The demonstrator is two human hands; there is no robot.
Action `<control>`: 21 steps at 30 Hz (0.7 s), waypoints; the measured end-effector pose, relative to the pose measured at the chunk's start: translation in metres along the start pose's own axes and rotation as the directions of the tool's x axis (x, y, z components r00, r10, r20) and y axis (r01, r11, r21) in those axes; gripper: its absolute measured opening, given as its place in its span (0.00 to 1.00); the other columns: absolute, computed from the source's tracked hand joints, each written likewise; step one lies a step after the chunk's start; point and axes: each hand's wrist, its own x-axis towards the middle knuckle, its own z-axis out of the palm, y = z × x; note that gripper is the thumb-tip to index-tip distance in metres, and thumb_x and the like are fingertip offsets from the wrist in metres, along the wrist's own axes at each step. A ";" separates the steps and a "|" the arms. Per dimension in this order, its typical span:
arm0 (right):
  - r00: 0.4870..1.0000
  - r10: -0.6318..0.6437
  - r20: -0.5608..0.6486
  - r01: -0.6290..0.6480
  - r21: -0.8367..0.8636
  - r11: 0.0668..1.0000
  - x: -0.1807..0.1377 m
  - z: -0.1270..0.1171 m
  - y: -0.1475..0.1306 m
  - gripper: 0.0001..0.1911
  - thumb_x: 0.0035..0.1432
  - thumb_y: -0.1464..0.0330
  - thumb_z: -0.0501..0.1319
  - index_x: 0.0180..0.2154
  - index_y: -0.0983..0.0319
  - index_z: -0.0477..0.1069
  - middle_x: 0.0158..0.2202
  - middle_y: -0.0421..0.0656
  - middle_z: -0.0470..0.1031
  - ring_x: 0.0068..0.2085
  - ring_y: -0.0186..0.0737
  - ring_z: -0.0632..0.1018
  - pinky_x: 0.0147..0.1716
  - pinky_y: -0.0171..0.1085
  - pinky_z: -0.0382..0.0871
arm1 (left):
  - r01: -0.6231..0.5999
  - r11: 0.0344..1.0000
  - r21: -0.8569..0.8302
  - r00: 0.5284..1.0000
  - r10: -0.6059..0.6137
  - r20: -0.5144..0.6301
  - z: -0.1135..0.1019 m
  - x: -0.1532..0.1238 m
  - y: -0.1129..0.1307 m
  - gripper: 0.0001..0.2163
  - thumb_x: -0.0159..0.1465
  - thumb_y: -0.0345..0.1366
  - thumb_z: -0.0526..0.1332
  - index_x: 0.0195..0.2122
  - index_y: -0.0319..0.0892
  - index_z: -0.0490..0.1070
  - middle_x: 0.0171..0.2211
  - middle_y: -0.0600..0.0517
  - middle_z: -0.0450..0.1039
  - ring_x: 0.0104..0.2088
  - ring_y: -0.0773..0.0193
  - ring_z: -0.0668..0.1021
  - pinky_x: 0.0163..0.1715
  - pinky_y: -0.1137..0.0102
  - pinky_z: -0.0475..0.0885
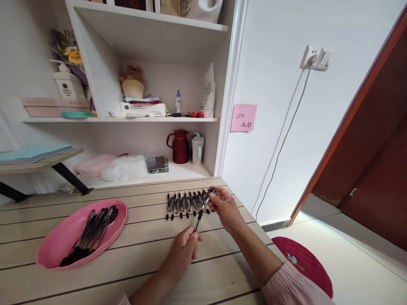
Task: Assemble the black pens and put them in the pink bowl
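Both my hands hold one black pen [202, 209] above the wooden table [143, 254]. My left hand [184, 250] pinches its lower tip end. My right hand [224, 205] grips its upper end with closed fingers. Just behind the pen, several black pens [184, 204] lie side by side in a row near the table's far edge. A pink oval tray [60, 241] at the left holds several more black pens [90, 235].
Behind the table, white shelves hold a dark red jug [179, 146], a cup [197, 149], a pink lidded box [93, 165] and a plastic bag [125, 168]. A pink sticky note [243, 117] hangs on the wall. A red cushion [302, 260] lies on the floor at right.
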 end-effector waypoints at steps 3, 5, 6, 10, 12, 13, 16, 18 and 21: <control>1.000 -0.005 -0.020 0.005 -0.009 1.000 0.000 -0.001 -0.002 0.21 0.41 0.62 0.67 0.39 0.59 0.65 0.25 0.36 0.68 0.22 0.28 0.67 0.20 0.30 0.58 | -0.001 1.000 0.009 1.000 0.001 0.004 0.001 0.000 0.002 0.12 0.59 0.45 0.49 0.30 0.41 0.61 0.11 0.63 0.54 0.13 0.73 0.54 0.16 0.76 0.49; 1.000 0.001 -0.010 -0.001 -0.029 1.000 0.000 0.000 -0.002 0.21 0.40 0.62 0.67 0.38 0.59 0.65 0.25 0.36 0.68 0.22 0.28 0.68 0.20 0.30 0.57 | 0.000 1.000 0.020 1.000 0.000 0.007 0.001 -0.001 0.003 0.11 0.59 0.44 0.49 0.29 0.41 0.61 0.11 0.63 0.54 0.13 0.73 0.54 0.16 0.76 0.49; 1.000 0.003 0.004 -0.003 -0.045 0.999 -0.001 0.001 -0.002 0.21 0.40 0.62 0.67 0.38 0.60 0.65 0.25 0.36 0.68 0.22 0.28 0.68 0.19 0.30 0.57 | 0.000 1.000 0.025 1.000 0.000 0.007 0.001 -0.001 0.003 0.11 0.59 0.44 0.49 0.29 0.41 0.61 0.11 0.63 0.54 0.13 0.73 0.54 0.17 0.76 0.49; 0.995 0.023 0.093 -0.011 -0.123 0.992 -0.008 0.005 0.003 0.18 0.41 0.62 0.66 0.35 0.61 0.66 0.20 0.34 0.65 0.20 0.28 0.67 0.18 0.30 0.55 | -0.011 0.999 0.041 1.000 0.011 0.001 0.000 -0.002 0.004 0.12 0.59 0.45 0.49 0.29 0.41 0.61 0.12 0.62 0.54 0.14 0.73 0.55 0.17 0.76 0.51; 0.989 0.059 0.135 -0.038 -0.151 0.988 -0.012 0.006 0.006 0.17 0.41 0.63 0.66 0.34 0.61 0.65 0.19 0.33 0.64 0.20 0.28 0.67 0.18 0.29 0.55 | -0.023 0.998 0.051 1.000 0.023 -0.001 0.000 -0.002 0.005 0.12 0.59 0.45 0.49 0.29 0.40 0.61 0.13 0.62 0.55 0.15 0.73 0.56 0.17 0.76 0.51; 0.986 0.080 0.149 -0.055 -0.161 0.985 -0.014 0.007 0.007 0.17 0.41 0.64 0.67 0.33 0.61 0.65 0.19 0.33 0.65 0.20 0.28 0.67 0.18 0.29 0.54 | -0.029 0.998 0.055 1.000 0.029 -0.002 0.000 -0.003 0.005 0.12 0.59 0.45 0.49 0.30 0.40 0.62 0.13 0.61 0.55 0.15 0.72 0.57 0.17 0.76 0.52; 0.976 0.125 0.176 -0.095 -0.172 0.981 -0.017 0.007 0.008 0.16 0.41 0.64 0.67 0.32 0.61 0.64 0.19 0.33 0.65 0.20 0.28 0.67 0.18 0.29 0.54 | -0.049 0.996 0.074 0.999 0.050 -0.017 0.002 -0.005 0.007 0.12 0.59 0.44 0.49 0.29 0.40 0.62 0.13 0.61 0.55 0.15 0.71 0.57 0.17 0.76 0.52; 0.975 0.126 0.183 -0.094 -0.174 0.980 -0.018 0.008 0.008 0.16 0.40 0.64 0.67 0.31 0.61 0.63 0.18 0.33 0.65 0.19 0.28 0.66 0.18 0.29 0.54 | -0.067 0.992 0.111 0.997 0.071 -0.034 0.004 -0.007 0.009 0.11 0.60 0.43 0.48 0.29 0.41 0.62 0.13 0.61 0.55 0.16 0.71 0.58 0.18 0.75 0.53; 0.980 0.118 0.159 -0.086 -0.192 0.978 -0.020 0.010 0.011 0.16 0.40 0.65 0.67 0.29 0.61 0.62 0.16 0.31 0.62 0.17 0.27 0.64 0.17 0.29 0.54 | -0.110 0.963 0.248 0.983 0.143 -0.118 0.006 -0.008 0.009 0.10 0.60 0.39 0.47 0.27 0.42 0.62 0.15 0.60 0.54 0.17 0.70 0.59 0.20 0.75 0.54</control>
